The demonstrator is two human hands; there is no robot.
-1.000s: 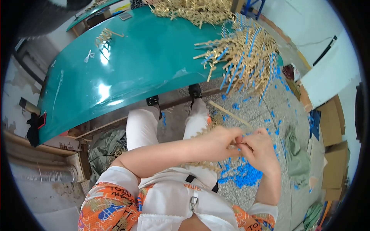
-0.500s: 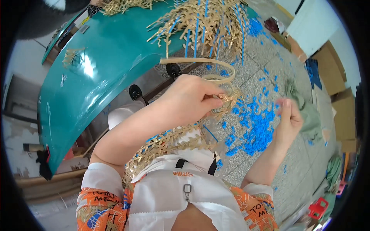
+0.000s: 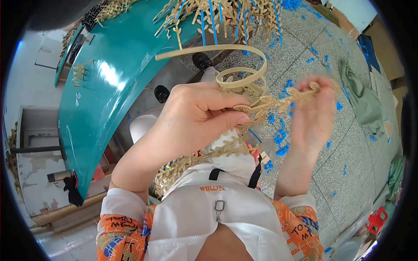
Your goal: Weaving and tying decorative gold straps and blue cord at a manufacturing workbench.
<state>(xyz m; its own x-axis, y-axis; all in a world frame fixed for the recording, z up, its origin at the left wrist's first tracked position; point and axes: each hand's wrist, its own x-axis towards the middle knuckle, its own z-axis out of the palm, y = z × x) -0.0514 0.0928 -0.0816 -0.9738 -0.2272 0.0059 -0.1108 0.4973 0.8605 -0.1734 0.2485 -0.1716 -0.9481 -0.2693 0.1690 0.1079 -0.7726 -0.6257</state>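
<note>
My left hand (image 3: pixel 196 111) pinches a gold leaf-shaped trim (image 3: pixel 276 103) between thumb and fingers. From there the trim runs right to my right hand (image 3: pixel 311 113), whose fingertips are closed on its other end, though motion smears them. Behind my left hand a flat pale-gold strip (image 3: pixel 187 52) curls in a loose coil, its free end pointing left. More gold leaf garland (image 3: pixel 174 167) lies across my lap, over white clothing.
A glossy green table (image 3: pixel 93 104) curves along the left. Gold leaf strands (image 3: pixel 226 15) with blue strips hang over its far edge. Blue scraps (image 3: pixel 282 139) litter the speckled floor. Green cloth (image 3: pixel 361 104) and a red plastic item (image 3: pixel 377 220) lie right.
My right hand has come left from empty space onto the end of the leaf trim, which now stretches between both hands. The view has shifted, and the coiled strip has opened wider.
</note>
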